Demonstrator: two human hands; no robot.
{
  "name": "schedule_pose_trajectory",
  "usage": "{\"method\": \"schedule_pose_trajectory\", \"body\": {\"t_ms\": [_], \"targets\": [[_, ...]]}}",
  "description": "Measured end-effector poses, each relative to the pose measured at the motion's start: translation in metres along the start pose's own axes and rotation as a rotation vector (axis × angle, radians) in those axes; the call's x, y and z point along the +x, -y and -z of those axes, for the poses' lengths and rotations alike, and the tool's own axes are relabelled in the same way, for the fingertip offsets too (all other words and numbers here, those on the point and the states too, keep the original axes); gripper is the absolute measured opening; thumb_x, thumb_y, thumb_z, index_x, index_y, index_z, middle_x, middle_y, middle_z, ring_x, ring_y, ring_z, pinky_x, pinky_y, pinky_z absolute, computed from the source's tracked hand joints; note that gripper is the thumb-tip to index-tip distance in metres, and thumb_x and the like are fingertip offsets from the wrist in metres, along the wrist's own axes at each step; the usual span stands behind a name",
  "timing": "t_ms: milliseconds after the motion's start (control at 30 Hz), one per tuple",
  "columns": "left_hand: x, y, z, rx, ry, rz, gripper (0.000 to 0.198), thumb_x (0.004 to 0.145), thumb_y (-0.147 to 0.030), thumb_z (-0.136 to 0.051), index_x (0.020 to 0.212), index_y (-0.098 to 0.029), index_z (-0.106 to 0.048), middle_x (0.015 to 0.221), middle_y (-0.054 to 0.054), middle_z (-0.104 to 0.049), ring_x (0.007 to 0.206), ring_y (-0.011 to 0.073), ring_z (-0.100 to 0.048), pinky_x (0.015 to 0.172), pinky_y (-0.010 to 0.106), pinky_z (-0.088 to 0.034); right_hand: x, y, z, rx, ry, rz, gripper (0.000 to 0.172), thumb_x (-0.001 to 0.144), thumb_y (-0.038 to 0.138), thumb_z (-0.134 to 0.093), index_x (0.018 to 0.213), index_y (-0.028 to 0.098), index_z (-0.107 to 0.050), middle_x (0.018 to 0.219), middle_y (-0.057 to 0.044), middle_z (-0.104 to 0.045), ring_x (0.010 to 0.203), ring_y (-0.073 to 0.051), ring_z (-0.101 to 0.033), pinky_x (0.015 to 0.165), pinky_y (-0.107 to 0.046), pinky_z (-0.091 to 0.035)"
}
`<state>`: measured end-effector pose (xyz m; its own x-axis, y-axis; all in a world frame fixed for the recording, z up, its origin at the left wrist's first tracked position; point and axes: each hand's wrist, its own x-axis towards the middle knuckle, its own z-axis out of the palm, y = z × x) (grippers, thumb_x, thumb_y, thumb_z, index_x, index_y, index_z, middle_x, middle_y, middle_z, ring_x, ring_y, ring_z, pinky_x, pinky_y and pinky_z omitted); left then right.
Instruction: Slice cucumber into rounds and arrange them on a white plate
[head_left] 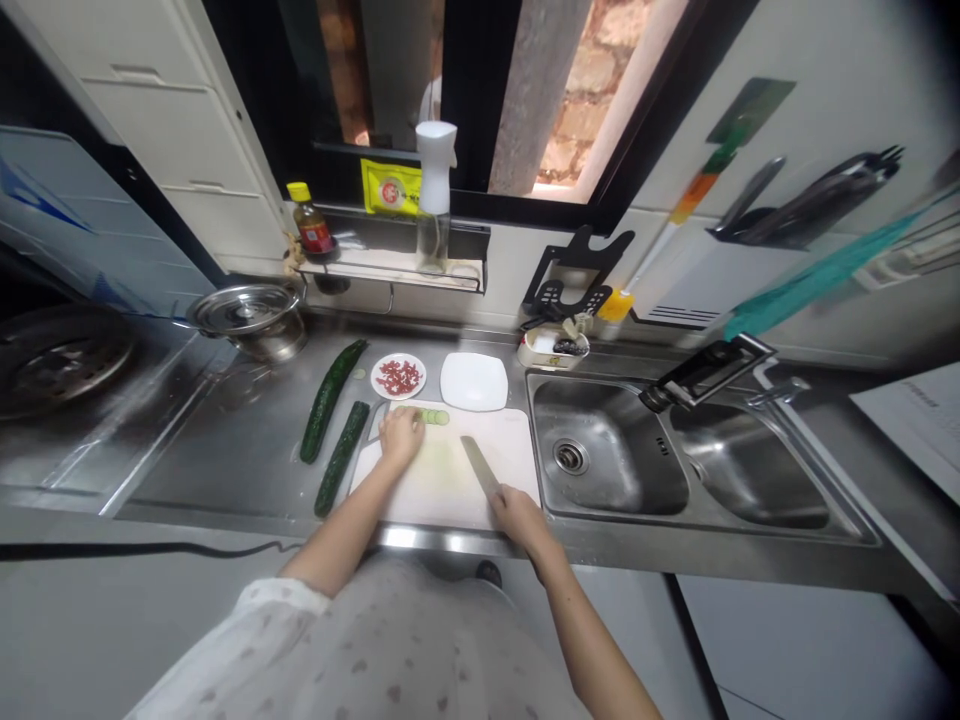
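My right hand (pixel 519 516) is wrapped around the handle of a kitchen knife (pixel 480 466), whose blade points up and left over the white cutting board (pixel 442 500). At the board's upper left, my left hand (pixel 401 436) has its fingers curled against a short row of pale green cucumber slices (pixel 435 416). Part of that row is hidden by the fingers. Left of the board lie a long dark green cucumber (pixel 330 400) and a shorter cucumber piece (pixel 342 460). Behind the board stand a white plate (pixel 474 381) and a small round plate (pixel 379 385) with chopped red pieces.
A double steel sink (pixel 611 480) with a black faucet (pixel 697 375) adjoins the board on the right. A lidded steel pot (pixel 262 335) stands at the back left. Above, a wall shelf (pixel 375 268) carries a sauce bottle (pixel 311 222) and a spray bottle (pixel 435 190).
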<state>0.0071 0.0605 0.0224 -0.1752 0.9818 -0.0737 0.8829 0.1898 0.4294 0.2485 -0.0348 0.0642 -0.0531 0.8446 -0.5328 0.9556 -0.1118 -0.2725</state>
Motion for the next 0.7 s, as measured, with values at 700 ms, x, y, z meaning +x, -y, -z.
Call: {"method": "schedule_pose_trajectory", "body": {"t_ms": [700], "targets": [[0.020, -0.034, -0.013, 0.090, 0.137, -0.231, 0.027, 0.087, -0.016, -0.047, 0.109, -0.020, -0.062, 0.110, 0.010, -0.062, 0.107, 0.0238, -0.052, 0.092, 0.033, -0.038, -0.002, -0.001, -0.006, 0.004, -0.021, -0.028, 0.033, 0.094, 0.028, -0.035, 0.108, 0.018, -0.064, 0.104, -0.010, -0.069, 0.092, -0.019, -0.062, 0.070, -0.025, -0.037]]}}
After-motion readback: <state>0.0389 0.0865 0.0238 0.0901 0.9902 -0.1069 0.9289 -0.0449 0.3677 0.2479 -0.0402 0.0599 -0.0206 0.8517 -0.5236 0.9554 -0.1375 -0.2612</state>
